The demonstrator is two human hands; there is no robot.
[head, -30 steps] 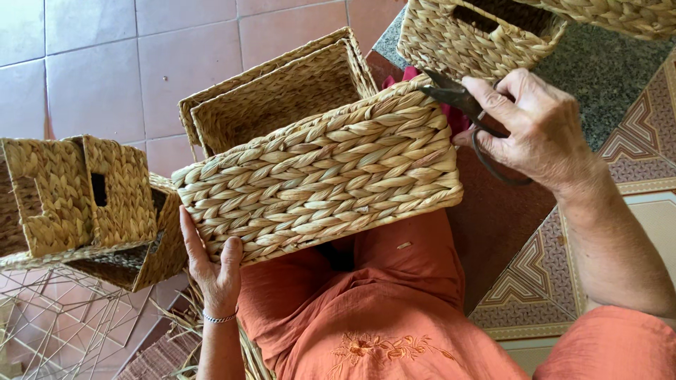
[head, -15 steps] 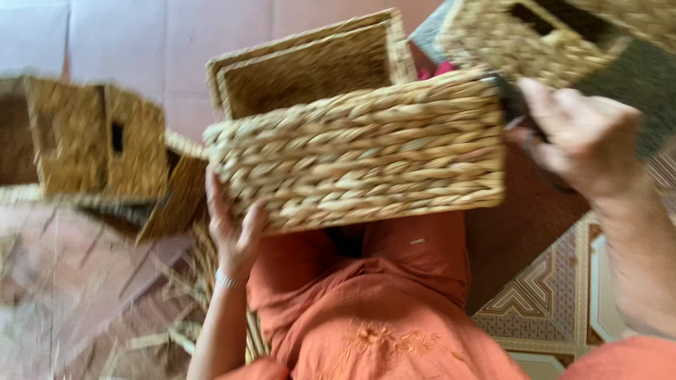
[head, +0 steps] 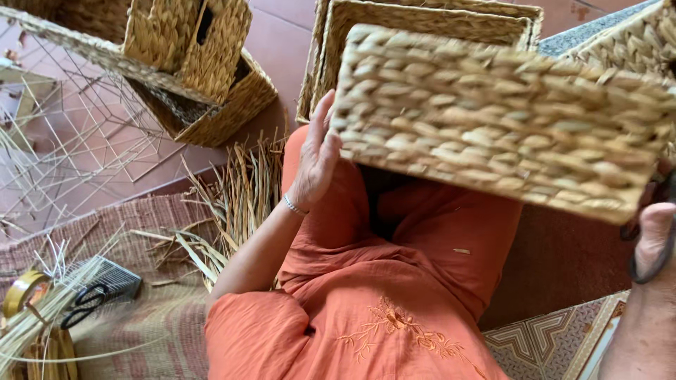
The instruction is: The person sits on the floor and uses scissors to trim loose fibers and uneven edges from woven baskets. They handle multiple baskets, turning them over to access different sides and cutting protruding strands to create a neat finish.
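Hands: left hand (head: 315, 156) flat against woven basket (head: 503, 116); right hand (head: 651, 236) grip unclear, scissors loop on thumb; basket now shifted right.

Single view — head-worn camera, looking steeply down over the wearer's lap to the floor (head: 282, 49). Close range: a woven basket (head: 493, 119) held before the chest fills the upper right of the frame. Left field reaches a mat (head: 141, 331) — right edge crops the right hand (head: 651, 236).

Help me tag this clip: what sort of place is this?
Probably a home basket-weaving workspace on a tiled floor: finished woven straw baskets, bare wire basket frames and loose dried reed strips lie around.
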